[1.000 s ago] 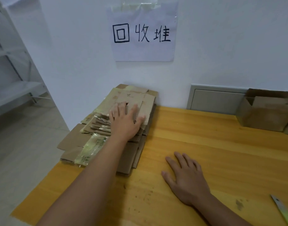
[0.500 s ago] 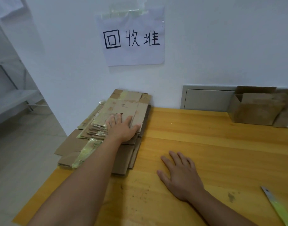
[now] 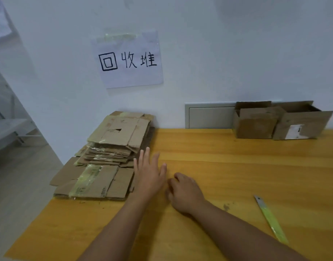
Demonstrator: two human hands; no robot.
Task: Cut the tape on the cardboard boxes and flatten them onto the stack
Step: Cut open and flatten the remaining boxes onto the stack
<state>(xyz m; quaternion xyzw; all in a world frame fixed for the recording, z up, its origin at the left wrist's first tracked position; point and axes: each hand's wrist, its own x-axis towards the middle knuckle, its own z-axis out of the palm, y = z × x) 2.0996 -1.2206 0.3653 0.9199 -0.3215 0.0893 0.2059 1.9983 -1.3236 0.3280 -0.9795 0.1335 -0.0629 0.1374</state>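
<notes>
A: Where are the hands?
B: Left hand (image 3: 149, 172), fingers straight, lies beside the stack (image 3: 107, 157) at the surface's (image 3: 237, 176) left edge. Right hand (image 3: 184, 193), loosely curled, holds nothing.
A: The boxes (image 3: 280, 121)?
B: Far right corner; knife (image 3: 271, 219) near right.

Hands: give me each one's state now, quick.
Left hand: open, fingers straight, holding nothing.
Right hand: fingers loosely curled on the table, holding nothing.

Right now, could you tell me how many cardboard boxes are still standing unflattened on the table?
2: the left box and the right box stand side by side against the wall at the table's far right. More may sit beyond the frame's right edge.
</notes>
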